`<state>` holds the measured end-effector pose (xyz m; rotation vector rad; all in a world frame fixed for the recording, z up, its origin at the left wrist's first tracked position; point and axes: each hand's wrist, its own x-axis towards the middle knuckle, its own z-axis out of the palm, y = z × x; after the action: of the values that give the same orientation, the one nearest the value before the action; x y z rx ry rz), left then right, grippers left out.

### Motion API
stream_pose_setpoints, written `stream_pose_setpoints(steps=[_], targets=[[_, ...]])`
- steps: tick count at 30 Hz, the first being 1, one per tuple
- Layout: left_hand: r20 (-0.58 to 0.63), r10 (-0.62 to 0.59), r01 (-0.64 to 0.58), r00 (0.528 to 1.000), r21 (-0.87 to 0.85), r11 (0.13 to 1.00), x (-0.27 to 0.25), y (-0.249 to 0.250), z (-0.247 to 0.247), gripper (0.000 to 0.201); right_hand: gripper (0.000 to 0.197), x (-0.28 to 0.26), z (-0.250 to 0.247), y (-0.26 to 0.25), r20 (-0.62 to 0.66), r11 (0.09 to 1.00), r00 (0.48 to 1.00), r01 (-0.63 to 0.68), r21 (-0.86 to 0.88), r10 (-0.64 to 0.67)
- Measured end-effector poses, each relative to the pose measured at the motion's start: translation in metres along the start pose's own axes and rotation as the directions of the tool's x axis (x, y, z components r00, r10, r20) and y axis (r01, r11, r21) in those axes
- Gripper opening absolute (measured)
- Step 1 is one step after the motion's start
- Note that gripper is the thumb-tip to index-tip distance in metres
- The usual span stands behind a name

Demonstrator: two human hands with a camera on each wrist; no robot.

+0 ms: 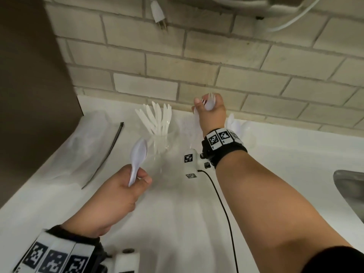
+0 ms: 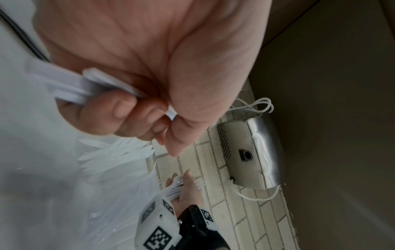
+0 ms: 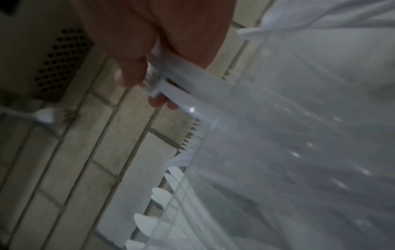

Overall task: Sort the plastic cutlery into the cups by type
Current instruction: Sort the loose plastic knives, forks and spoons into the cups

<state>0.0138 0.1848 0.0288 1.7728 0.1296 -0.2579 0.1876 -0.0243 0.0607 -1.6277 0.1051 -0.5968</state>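
Observation:
My left hand [image 1: 140, 179] grips a stack of white plastic spoons [image 1: 138, 154] by the handles, bowls up, in front of the clear cup [image 1: 163, 142] that holds several knives [image 1: 157, 119]. Their handles [image 2: 70, 88] show in the curled fingers in the left wrist view. My right hand [image 1: 204, 107] is up near the brick wall and grips a bunch of white forks [image 1: 211, 99], tines up. In the right wrist view the fork handles [image 3: 171, 81] hang at the rim of a clear cup [image 3: 278, 135] with fork tines [image 3: 192, 135] in it. A third clear cup [image 1: 246, 133] behind my right wrist holds spoons [image 1: 231, 119].
A clear zip bag with a black strip [image 1: 116, 142] lies on the white counter [image 1: 177, 213] at the left. A steel sink [image 1: 348, 190] is at the right edge. A plug [image 1: 159, 16] and a metal box [image 2: 248, 152] hang on the wall above.

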Motion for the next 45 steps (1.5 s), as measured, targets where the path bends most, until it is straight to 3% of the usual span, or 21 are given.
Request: stream_pose_setpoints(steps=[3, 7, 14, 17, 20, 23, 25, 29, 31, 33, 37, 42, 45], targets=[[0.008, -0.009, 0.009, 1.0, -0.004, 1.0, 0.002, 0.0, 0.001, 0.013, 0.023, -0.001, -0.006, 0.009, 0.053, 0.995, 0.993, -0.102, 0.008, 0.101], [0.033, 0.006, -0.006, 0.999, 0.0, 1.0, 0.003, 0.001, 0.006, 0.014, 0.036, -0.002, -0.011, 0.004, 0.099, 0.996, 0.991, -0.085, -0.013, 0.085], [0.047, 0.015, -0.015, 0.999, -0.007, 1.0, 0.002, 0.005, 0.009, 0.015, 0.028, 0.0, -0.015, 0.0, 0.125, 0.927, 0.975, -0.127, -0.353, 0.181], [0.045, 0.014, -0.013, 0.999, -0.019, 1.0, 0.0, 0.008, 0.01, 0.014, 0.024, -0.003, -0.019, -0.009, 0.077, 0.95, 0.982, -0.144, -0.278, 0.171], [0.058, 0.01, -0.005, 0.998, -0.083, 0.997, -0.001, 0.012, 0.013, 0.016, 0.015, -0.024, -0.02, -0.03, 0.148, 0.984, 0.975, -0.151, -0.099, 0.164], [0.103, 0.024, -0.007, 0.994, -0.169, 0.986, -0.002, 0.018, 0.017, 0.014, 0.012, -0.062, -0.025, -0.057, 0.357, 0.979, 0.919, -0.198, 0.043, 0.17], [0.165, 0.043, 0.004, 0.985, -0.274, 0.962, -0.003, 0.023, 0.02, 0.019, 0.009, -0.087, -0.033, -0.071, 0.499, 0.974, 0.845, -0.228, 0.01, 0.193], [0.285, 0.085, 0.014, 0.955, -0.329, 0.944, -0.007, 0.027, 0.024, 0.029, 0.066, -0.117, -0.051, -0.075, 0.643, 0.96, 0.713, -0.221, -0.174, 0.28], [0.329, 0.094, 0.0, 0.94, -0.274, 0.962, -0.008, 0.027, 0.027, 0.029, 0.077, -0.124, -0.059, -0.072, 0.679, 0.964, 0.685, -0.199, -0.176, 0.265], [0.379, 0.09, -0.01, 0.921, -0.209, 0.978, -0.01, 0.025, 0.031, 0.03, 0.068, -0.131, -0.064, -0.071, 0.68, 0.971, 0.693, -0.154, -0.185, 0.24], [0.438, 0.079, -0.046, 0.895, -0.086, 0.995, -0.013, 0.021, 0.04, 0.029, 0.025, -0.14, -0.072, -0.07, 0.671, 0.976, 0.712, -0.103, -0.193, 0.208], [0.417, 0.136, -0.196, 0.899, 0.106, 0.975, -0.016, 0.018, 0.043, 0.022, 0.012, -0.143, -0.082, -0.061, 0.629, 0.956, 0.736, -0.084, -0.279, 0.249], [0.299, 0.179, -0.263, 0.937, 0.269, 0.927, -0.006, 0.019, 0.025, 0.033, 0.006, -0.13, -0.094, -0.065, 0.563, 0.955, 0.79, -0.093, -0.283, 0.244]])
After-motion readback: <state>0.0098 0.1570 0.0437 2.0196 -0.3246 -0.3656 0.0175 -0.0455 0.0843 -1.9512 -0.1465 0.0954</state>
